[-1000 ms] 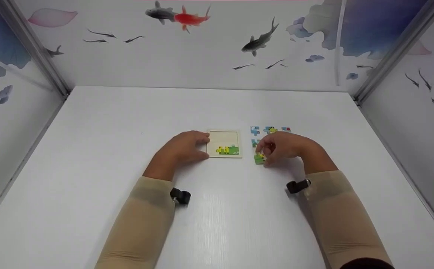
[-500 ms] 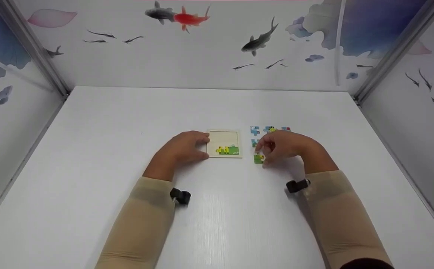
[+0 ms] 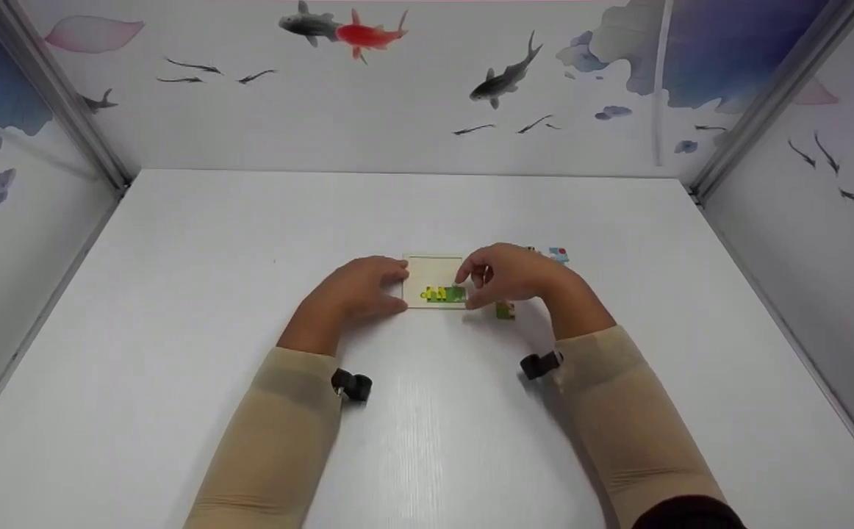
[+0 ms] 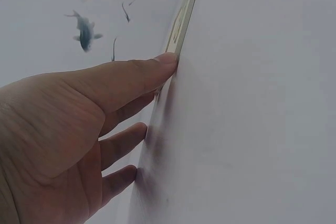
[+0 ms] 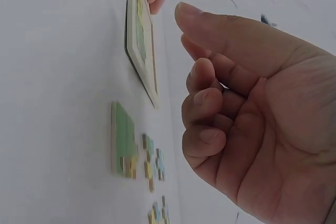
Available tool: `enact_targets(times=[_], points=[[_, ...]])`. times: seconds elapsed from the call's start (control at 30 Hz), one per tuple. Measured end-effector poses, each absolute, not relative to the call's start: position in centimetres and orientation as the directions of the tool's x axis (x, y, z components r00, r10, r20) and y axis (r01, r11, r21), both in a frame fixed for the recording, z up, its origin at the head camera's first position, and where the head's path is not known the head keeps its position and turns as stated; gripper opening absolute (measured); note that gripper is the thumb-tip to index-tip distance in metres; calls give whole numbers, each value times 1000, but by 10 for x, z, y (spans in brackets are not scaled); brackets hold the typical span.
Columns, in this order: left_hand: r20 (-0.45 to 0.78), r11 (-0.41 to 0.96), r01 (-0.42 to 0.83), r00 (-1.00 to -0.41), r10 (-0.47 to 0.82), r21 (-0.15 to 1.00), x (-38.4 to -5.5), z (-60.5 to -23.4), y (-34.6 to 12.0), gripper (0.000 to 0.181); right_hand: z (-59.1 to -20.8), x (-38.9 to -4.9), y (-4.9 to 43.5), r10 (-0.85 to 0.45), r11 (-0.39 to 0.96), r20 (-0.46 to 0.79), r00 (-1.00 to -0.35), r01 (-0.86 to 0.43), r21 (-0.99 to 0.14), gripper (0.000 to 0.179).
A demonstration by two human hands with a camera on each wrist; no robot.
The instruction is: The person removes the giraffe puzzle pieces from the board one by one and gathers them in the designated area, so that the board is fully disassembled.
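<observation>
A square, pale wooden puzzle tray [image 3: 427,272] lies on the white table, with joined green and yellow jigsaw pieces [image 3: 447,294] along its near side. My left hand [image 3: 359,289] rests its thumb and a fingertip against the tray's left edge; the left wrist view has the straight thumb [image 4: 139,72] at the corner. Over the tray's right edge is my right hand [image 3: 515,272], thumb and forefinger apart. In the right wrist view that hand [image 5: 252,98] has its other fingers loosely curled and no piece shows in it. A loose green piece [image 5: 124,137] lies close by.
Blue and yellow jigsaw pieces [image 3: 558,254] lie to the right of the tray, partly hidden under my right hand. White panels [image 3: 397,110] printed with fish enclose the table [image 3: 287,213] at the back and both sides.
My right hand has moved left from the loose pieces to the tray's right edge. The left hand has stayed at the left edge. The head view has shifted slightly.
</observation>
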State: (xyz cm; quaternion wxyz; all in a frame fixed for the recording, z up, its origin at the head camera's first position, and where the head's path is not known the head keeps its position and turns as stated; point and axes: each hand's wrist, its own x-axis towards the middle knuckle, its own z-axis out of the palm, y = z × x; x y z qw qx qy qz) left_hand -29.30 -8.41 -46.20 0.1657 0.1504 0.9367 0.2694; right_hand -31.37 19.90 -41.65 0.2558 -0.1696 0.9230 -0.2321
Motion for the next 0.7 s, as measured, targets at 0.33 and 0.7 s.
enact_targets(times=[0.33, 0.7], points=[[-227, 806, 216, -891, 393, 551, -296, -462, -86, 63, -421, -321, 172, -455, 803, -377, -807, -187, -566, 29], [-241, 816, 198, -894, 377, 543, -294, -457, -83, 63, -440, -318, 171, -408, 822, -388, -827, -147, -551, 27]])
